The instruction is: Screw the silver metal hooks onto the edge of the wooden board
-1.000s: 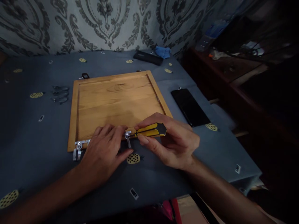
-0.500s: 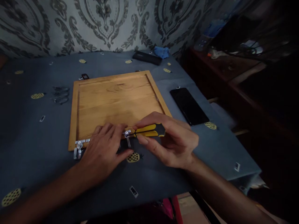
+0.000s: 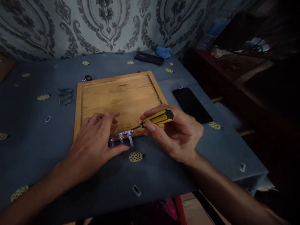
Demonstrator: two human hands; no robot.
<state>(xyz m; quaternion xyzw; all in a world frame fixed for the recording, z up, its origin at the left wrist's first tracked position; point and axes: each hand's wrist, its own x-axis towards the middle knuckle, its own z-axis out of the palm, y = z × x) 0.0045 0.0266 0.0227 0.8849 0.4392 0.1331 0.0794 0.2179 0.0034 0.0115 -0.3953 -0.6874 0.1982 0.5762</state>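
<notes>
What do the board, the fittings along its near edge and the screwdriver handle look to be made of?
Board: wood, perhaps varnished; warm brown with visible grain.
Fittings: likely metal, bare or plated; silvery with bright glints.
Screwdriver handle: probably plastic, possibly part rubber; yellow and black sections, texture too small to tell.

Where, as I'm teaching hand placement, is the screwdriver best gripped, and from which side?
Probably by the thick handle of the screwdriver, from the right, as the right hand does: its thin shaft points left toward the metal fittings.
</notes>
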